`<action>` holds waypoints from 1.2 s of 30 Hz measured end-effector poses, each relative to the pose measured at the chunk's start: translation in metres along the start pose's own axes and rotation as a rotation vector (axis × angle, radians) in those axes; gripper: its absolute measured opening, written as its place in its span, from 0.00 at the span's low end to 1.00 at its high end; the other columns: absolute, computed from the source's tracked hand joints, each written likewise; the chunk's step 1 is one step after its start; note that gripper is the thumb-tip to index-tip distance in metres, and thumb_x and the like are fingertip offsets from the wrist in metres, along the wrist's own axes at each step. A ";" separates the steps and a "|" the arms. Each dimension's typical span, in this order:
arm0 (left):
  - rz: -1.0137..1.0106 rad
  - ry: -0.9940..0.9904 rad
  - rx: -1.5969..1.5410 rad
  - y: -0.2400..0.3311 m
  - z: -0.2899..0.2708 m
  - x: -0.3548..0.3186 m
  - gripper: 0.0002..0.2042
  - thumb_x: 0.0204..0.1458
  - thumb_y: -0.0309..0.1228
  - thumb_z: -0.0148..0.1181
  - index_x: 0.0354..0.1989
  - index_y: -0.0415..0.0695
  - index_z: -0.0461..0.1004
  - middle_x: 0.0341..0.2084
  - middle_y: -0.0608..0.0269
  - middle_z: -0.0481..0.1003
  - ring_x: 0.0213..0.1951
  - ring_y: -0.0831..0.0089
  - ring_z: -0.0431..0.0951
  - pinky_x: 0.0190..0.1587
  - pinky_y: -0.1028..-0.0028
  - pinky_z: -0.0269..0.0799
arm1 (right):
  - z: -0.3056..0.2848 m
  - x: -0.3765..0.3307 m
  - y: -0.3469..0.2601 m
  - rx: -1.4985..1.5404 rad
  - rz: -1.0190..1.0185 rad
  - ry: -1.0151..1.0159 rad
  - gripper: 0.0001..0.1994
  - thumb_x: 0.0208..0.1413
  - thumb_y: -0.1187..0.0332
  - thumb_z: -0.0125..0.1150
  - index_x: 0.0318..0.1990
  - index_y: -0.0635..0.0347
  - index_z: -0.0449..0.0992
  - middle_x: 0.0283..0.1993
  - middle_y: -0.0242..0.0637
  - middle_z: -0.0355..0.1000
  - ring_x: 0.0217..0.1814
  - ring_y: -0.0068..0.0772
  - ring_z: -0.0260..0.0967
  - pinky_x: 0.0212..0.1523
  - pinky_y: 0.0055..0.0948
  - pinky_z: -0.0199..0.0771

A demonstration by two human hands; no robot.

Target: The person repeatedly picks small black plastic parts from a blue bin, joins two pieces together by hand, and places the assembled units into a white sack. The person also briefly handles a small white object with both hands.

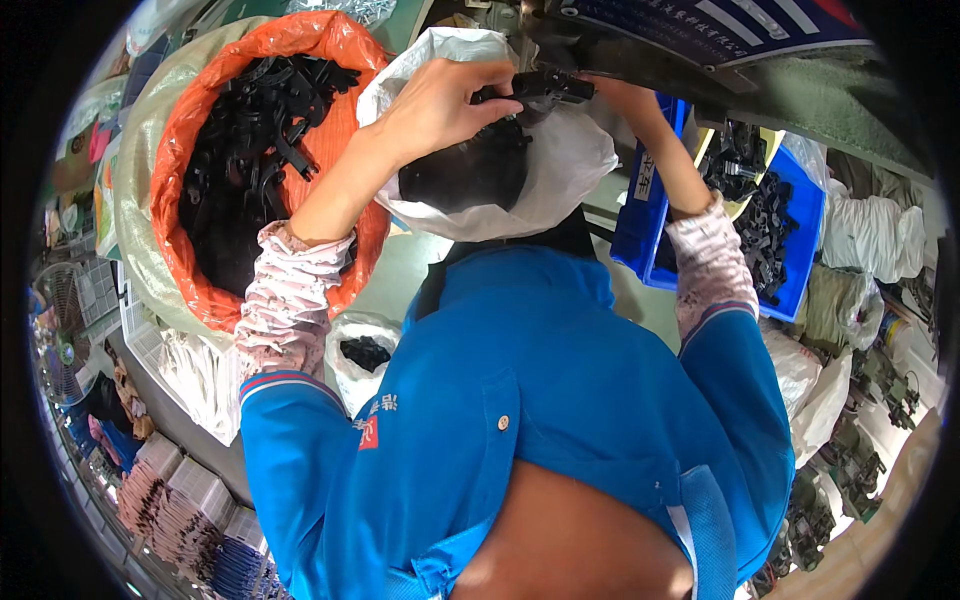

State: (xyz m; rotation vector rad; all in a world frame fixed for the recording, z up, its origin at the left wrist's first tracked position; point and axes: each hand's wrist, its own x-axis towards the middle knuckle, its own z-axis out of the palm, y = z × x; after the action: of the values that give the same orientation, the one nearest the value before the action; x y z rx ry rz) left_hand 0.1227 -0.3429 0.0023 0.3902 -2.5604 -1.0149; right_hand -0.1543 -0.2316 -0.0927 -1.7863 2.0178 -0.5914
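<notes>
My left hand (450,100) is closed on one end of a dark, elongated plastic part (555,88), held above a white sack (575,150) with black contents. The thumb and fingers pinch it from the left. At the part's right end is my right hand (615,97), close under the machine's edge. Its fingers are mostly hidden there, so their grip cannot be made out. Left of my left forearm stands an orange bag (365,190), holding many black plastic pieces (250,150).
A dark machine body (800,95) with a blue plate overhangs the right hand. Blue bins (805,240) of black parts stand beside my right forearm. A small white bag (350,385) with black pieces sits lower left. White strips (200,385) lie at the left.
</notes>
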 end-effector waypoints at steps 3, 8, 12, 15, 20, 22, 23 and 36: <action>0.033 0.007 0.034 0.005 -0.003 0.003 0.11 0.50 0.33 0.66 0.34 0.40 0.75 0.25 0.58 0.77 0.23 0.65 0.74 0.29 0.70 0.69 | 0.022 0.014 0.009 -0.408 -0.086 0.095 0.16 0.56 0.65 0.54 0.52 0.50 0.76 0.51 0.46 0.73 0.52 0.52 0.70 0.57 0.47 0.65; 0.020 0.013 -0.001 0.004 -0.002 -0.001 0.10 0.50 0.34 0.65 0.36 0.42 0.74 0.25 0.55 0.77 0.27 0.53 0.77 0.31 0.64 0.71 | 0.036 0.027 0.014 -0.443 -0.055 0.126 0.18 0.54 0.64 0.56 0.53 0.50 0.75 0.52 0.47 0.73 0.54 0.53 0.69 0.58 0.48 0.65; -0.112 -0.024 0.019 0.006 -0.005 -0.005 0.10 0.50 0.35 0.67 0.35 0.43 0.76 0.25 0.60 0.77 0.26 0.65 0.76 0.31 0.72 0.71 | 0.050 0.025 0.029 -0.415 0.013 0.060 0.21 0.53 0.62 0.57 0.56 0.51 0.73 0.54 0.49 0.71 0.56 0.53 0.67 0.59 0.48 0.64; 0.116 0.141 0.160 0.015 0.005 -0.004 0.16 0.48 0.40 0.67 0.42 0.49 0.74 0.29 0.61 0.77 0.30 0.62 0.78 0.32 0.69 0.72 | 0.074 0.031 0.092 -0.618 -0.075 0.165 0.26 0.53 0.60 0.59 0.60 0.51 0.68 0.57 0.47 0.69 0.59 0.51 0.66 0.60 0.47 0.63; 0.089 0.384 0.357 0.011 0.013 -0.066 0.26 0.49 0.40 0.65 0.56 0.46 0.68 0.51 0.48 0.72 0.51 0.53 0.74 0.51 0.61 0.70 | 0.033 0.035 0.036 -0.173 0.202 0.273 0.16 0.48 0.68 0.62 0.46 0.59 0.76 0.41 0.43 0.76 0.42 0.37 0.74 0.47 0.34 0.73; -0.131 0.433 0.208 -0.006 0.009 -0.113 0.25 0.46 0.36 0.67 0.53 0.45 0.70 0.42 0.47 0.75 0.46 0.51 0.76 0.45 0.57 0.72 | 0.020 0.025 0.011 0.448 0.436 0.238 0.13 0.49 0.73 0.61 0.43 0.65 0.78 0.37 0.41 0.77 0.37 0.31 0.75 0.42 0.27 0.76; -0.383 0.453 0.273 -0.013 0.004 -0.142 0.22 0.47 0.34 0.65 0.52 0.44 0.70 0.42 0.47 0.76 0.45 0.49 0.76 0.45 0.56 0.72 | 0.016 0.019 0.007 0.586 0.428 0.281 0.13 0.51 0.75 0.60 0.45 0.67 0.77 0.38 0.41 0.76 0.38 0.31 0.75 0.42 0.26 0.77; -0.668 0.765 0.488 -0.099 -0.049 -0.274 0.06 0.50 0.28 0.65 0.34 0.40 0.79 0.28 0.56 0.80 0.30 0.65 0.81 0.35 0.71 0.74 | -0.012 -0.043 -0.078 1.317 0.267 0.371 0.09 0.56 0.77 0.61 0.44 0.69 0.78 0.41 0.38 0.78 0.40 0.28 0.75 0.42 0.27 0.76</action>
State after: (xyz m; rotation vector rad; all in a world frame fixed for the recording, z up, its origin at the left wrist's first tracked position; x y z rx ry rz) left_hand 0.4013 -0.3389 -0.0955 1.5012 -1.9318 -0.2624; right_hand -0.0900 -0.1958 -0.0401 -0.6170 1.3286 -1.6983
